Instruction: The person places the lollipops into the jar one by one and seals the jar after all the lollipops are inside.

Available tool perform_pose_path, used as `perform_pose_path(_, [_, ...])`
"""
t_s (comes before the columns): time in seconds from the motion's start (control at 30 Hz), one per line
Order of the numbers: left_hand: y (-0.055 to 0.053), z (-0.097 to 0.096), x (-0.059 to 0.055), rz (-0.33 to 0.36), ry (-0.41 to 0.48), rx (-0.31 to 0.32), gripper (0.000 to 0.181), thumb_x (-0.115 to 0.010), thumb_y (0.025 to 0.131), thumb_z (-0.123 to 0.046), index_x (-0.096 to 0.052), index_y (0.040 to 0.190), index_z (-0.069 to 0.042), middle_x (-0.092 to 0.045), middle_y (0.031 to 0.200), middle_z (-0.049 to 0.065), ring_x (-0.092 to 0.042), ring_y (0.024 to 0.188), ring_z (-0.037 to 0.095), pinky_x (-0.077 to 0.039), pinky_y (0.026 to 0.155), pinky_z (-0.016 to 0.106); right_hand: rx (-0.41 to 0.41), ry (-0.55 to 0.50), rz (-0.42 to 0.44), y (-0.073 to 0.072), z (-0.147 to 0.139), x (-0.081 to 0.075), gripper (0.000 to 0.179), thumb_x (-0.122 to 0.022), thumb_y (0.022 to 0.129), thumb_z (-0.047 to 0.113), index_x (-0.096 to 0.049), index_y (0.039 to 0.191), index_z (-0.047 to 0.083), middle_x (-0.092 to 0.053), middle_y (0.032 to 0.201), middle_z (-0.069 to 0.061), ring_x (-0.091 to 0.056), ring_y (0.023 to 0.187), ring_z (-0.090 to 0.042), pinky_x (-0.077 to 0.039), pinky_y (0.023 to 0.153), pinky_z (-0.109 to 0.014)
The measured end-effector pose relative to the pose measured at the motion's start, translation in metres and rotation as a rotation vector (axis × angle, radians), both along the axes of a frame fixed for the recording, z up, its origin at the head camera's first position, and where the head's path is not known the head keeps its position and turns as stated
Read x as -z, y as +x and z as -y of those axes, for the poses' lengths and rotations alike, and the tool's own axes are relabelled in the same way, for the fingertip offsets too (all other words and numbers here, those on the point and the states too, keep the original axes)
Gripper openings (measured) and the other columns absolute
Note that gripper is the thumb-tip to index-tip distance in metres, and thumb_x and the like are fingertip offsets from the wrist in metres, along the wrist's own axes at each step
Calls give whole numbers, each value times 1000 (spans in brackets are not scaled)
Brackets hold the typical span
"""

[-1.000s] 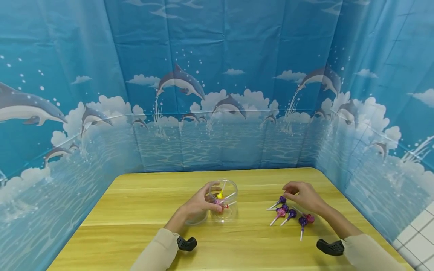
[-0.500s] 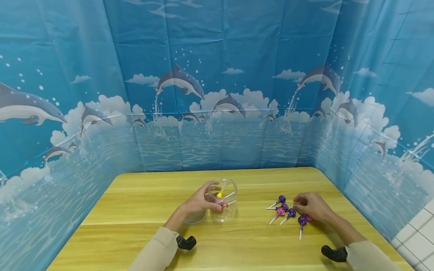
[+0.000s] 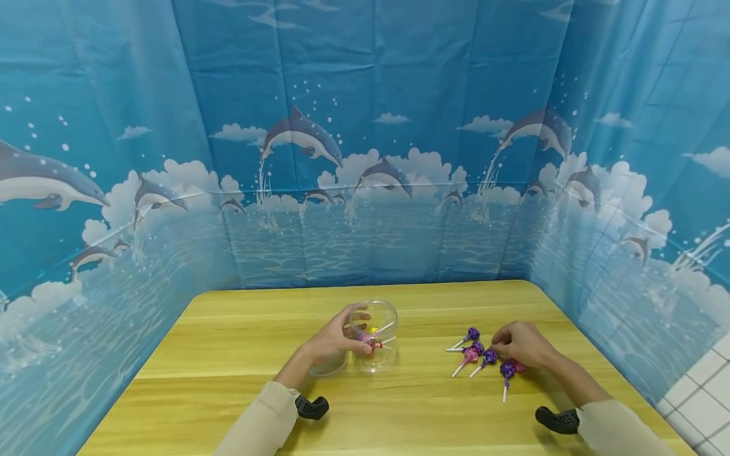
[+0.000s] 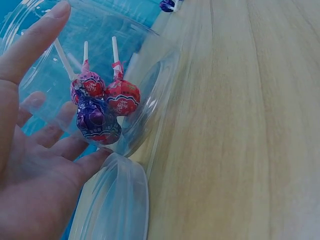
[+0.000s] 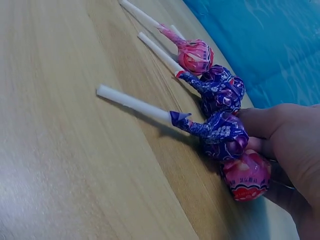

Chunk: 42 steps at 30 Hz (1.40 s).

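The left hand (image 3: 333, 341) curves wide round a clear jar (image 3: 384, 361) of lollipops (image 4: 123, 98), beside a lid (image 4: 120, 200). The right hand (image 3: 525, 345), fingers bent, touches loose lollipops (image 3: 489, 358) on the surface (image 3: 428, 408); whether it grips one is hidden.

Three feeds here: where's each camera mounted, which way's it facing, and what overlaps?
Head: worn on the head, facing forward and down over the wooden table to the dolphin curtain; shows left hand, right hand, both sleeves.
Left wrist: on that wrist, facing the clear jar with lollipops inside; shows left thumb, fingers, palm.
Right wrist: on that wrist, facing loose lollipops on the table; shows part of the right hand.
Shared: head and left wrist both see the jar; head and right wrist, loose lollipops.
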State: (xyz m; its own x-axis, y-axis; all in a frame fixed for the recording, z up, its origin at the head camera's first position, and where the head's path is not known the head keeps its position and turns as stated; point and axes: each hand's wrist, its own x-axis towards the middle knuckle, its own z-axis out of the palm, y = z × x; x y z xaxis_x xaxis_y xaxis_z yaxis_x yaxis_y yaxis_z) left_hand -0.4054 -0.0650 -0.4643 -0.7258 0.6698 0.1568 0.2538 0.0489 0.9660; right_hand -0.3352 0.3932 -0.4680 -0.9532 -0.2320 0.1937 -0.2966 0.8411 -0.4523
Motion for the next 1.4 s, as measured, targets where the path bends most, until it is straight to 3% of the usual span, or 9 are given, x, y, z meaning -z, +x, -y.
perform_pose_path(0.2, [1,0,-1,-13,-10,-6,86,-83,89,-10,-35,160,-21,-39,154,23,-60,120,31,-48,102,46,1,15,17,-1,3,-2,12,-81,88,12,-80,94,2,-72,84,3,-64,75,-13,-56,70,-34])
perform_pose_path(0.57, [2,-3,-5,-28,-21,-10,84,-82,90,-8,-38,158,-25,-46,149,14,-61,118,28,-49,101,45,-76,34,19,-3,1,-9,5,-77,90,6,-81,93,5,-74,84,4,-66,76,-12,-56,67,-34])
perform_pose_path(0.83, [0,-3,-3,-24,-12,-6,85,-83,89,-7,-36,159,-22,-46,149,14,-61,117,29,-49,101,45,-115,38,-59,-6,2,-28,12,-68,99,4,-76,103,-3,-74,91,-3,-65,74,-11,-56,66,-34])
perform_pose_path(0.97, [1,-1,-2,-19,-16,-10,85,-83,89,-7,-36,159,-22,-45,150,13,-60,117,28,-48,102,44,-119,-6,-94,-5,7,-36,9,-62,103,4,-70,101,0,-68,87,-4,-57,69,-9,-50,62,-31])
perform_pose_path(1.17, [0,-1,-3,-19,-9,-3,84,-80,90,-5,-36,159,-22,-44,150,13,-59,116,28,-49,101,44,-57,-37,-198,-5,10,-45,11,-55,108,5,-61,99,4,-56,77,-2,-44,59,-8,-39,55,-29])
perform_pose_path(1.4, [1,2,-2,-14,-29,-14,85,-82,90,-8,-36,159,-21,-41,153,21,-59,119,28,-48,102,44,-3,-123,-234,-7,16,-55,13,-57,107,9,-63,99,1,-64,80,-1,-57,65,-11,-46,56,-30])
